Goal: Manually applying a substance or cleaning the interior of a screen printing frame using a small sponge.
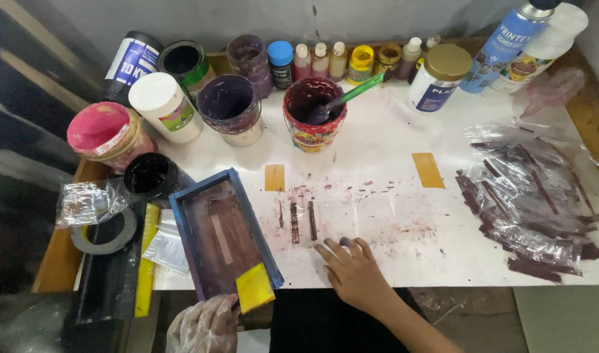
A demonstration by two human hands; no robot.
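- The white table (404,131) is stained with dark red ink; paint pots (231,104) crowd its far edge.
- The gloved left hand (205,323) grips the blue-framed screen (222,233).
- The bare right hand (353,268) lies released, flat on the table.

Your count: 2 hands (355,271); 1 blue-framed screen (224,232); 1 yellow squeegee (254,287); 4 open paint tubs (312,114); 2 yellow tape patches (427,170); 1 tape roll (103,232); 2 spray cans (509,39); 1 pink-lidded tub (106,134).
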